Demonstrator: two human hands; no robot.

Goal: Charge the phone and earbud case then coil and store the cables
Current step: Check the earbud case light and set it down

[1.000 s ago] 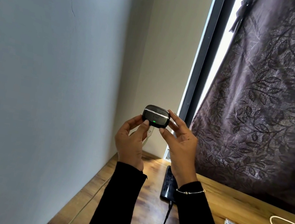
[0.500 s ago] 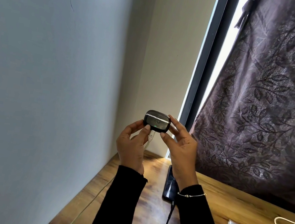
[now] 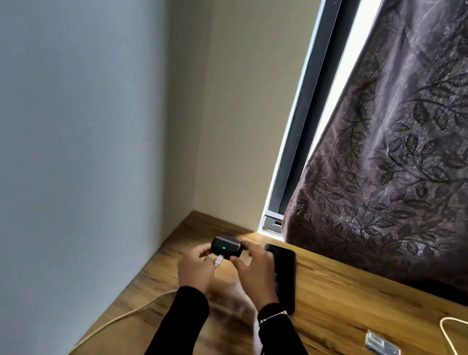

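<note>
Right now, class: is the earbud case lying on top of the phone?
No: the earbud case is held between the left hand and right hand, beside the phone, not on it.

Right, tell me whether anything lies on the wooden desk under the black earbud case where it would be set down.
Nothing visible does. The black earbud case, held by both hands, hovers over bare wooden desk; the black phone lies to its right, apart.
</note>
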